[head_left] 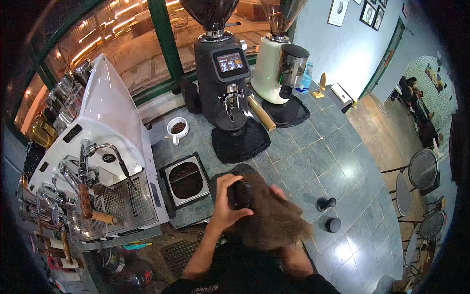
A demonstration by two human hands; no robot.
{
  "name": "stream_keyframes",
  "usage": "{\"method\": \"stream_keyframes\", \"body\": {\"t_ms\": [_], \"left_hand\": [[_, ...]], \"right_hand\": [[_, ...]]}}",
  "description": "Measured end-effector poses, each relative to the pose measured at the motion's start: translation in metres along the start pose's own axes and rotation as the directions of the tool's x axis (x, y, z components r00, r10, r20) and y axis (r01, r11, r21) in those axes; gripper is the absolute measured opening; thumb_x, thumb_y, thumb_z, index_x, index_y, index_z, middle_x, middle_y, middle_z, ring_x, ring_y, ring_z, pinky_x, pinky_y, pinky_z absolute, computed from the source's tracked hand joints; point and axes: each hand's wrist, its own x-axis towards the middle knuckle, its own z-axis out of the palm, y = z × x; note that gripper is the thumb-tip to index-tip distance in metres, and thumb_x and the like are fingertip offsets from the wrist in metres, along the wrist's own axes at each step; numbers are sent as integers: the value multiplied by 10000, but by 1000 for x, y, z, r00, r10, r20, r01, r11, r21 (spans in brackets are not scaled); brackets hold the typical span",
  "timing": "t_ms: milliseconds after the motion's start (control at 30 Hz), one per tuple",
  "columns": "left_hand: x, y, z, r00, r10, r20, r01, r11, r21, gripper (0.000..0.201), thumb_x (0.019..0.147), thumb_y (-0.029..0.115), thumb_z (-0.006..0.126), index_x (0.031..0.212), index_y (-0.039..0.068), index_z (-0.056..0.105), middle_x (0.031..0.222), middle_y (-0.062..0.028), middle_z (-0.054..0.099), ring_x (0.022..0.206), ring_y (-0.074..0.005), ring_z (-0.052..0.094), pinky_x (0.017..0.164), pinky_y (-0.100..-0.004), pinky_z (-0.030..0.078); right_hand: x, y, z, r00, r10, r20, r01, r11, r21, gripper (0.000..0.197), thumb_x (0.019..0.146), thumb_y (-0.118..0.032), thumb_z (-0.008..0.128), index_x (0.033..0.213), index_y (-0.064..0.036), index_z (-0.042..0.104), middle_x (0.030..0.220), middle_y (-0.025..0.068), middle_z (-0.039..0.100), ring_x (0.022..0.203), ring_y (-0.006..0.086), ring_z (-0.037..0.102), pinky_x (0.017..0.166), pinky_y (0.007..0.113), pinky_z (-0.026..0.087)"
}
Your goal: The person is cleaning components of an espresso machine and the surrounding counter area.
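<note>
My left hand (225, 203) curls its thumb and fingers around a dark, round, cup-like object (242, 194); its exact kind is not clear. Against that object's right side lies a brown cloth (276, 218), blurred by motion. My right hand (278, 191) is mostly covered by the cloth, with only some fingertips showing at its upper edge, and it grips the cloth. Beneath both hands is a dark mat (245, 169) on the tiled counter. To the right stand a black tamper (325, 204) and a short black round piece (333, 225).
A white espresso machine (115, 122) fills the left. Beside it sits a knock box (186, 181) with dark grounds, and a white cup (177, 128) of coffee beans. At the back stand a black grinder (223, 88) and a pale grinder (267, 68). Chairs (423, 169) stand beyond the counter (362, 196).
</note>
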Motion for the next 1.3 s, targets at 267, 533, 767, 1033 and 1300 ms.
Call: {"method": "stream_keyframes", "body": {"t_ms": [267, 533, 767, 1033, 1300], "left_hand": [[-22, 29, -9, 958, -232, 170, 276, 909, -312, 848, 729, 599, 748, 1318, 61, 461, 1228, -108, 406, 1200, -262, 429, 1038, -392, 333], [-47, 19, -1, 944, -237, 229, 325, 782, -532, 794, 742, 545, 766, 1308, 72, 471, 1279, -78, 433, 1253, -233, 428, 1065, -367, 309], [-48, 19, -5, 948, -217, 233, 309, 808, -503, 769, 713, 438, 828, 1313, 98, 488, 1313, -79, 438, 1281, -260, 421, 1086, -387, 298], [-38, 37, -24, 919, -101, 381, 141, 987, -80, 765, 651, 151, 867, 1321, 125, 499, 1262, -95, 409, 1217, -266, 455, 1059, -380, 361], [-35, 27, -19, 928, -31, 372, 29, 1000, 12, 778, 630, 173, 874, 1308, 122, 496, 1254, -117, 414, 1184, -288, 461, 1002, -391, 411]], "right_hand": [[-16, 22, -31, 777, 326, 538, -584, 691, 426, 497, 920, -254, 582, 1321, 8, 448, 1065, 118, 647, 807, 170, 660, 692, 272, 540], [-31, 31, -19, 825, 392, 406, -436, 900, 16, 462, 891, -124, 634, 1308, -25, 459, 1062, 67, 640, 813, 171, 653, 681, 279, 535], [-49, -5, 14, 746, -247, 619, 646, 41, -762, 469, 906, -114, 608, 1344, -45, 454, 1220, 110, 588, 1094, 240, 597, 946, 346, 486], [-44, 22, -29, 917, 122, 380, 371, 92, -924, 563, 890, -212, 639, 1378, -34, 420, 1316, 154, 519, 1233, 246, 516, 1047, 334, 414], [-37, 30, -8, 968, 30, 249, 219, 384, -897, 605, 873, -266, 671, 1375, -46, 415, 1352, 144, 469, 1274, 239, 452, 1069, 350, 369]]}}
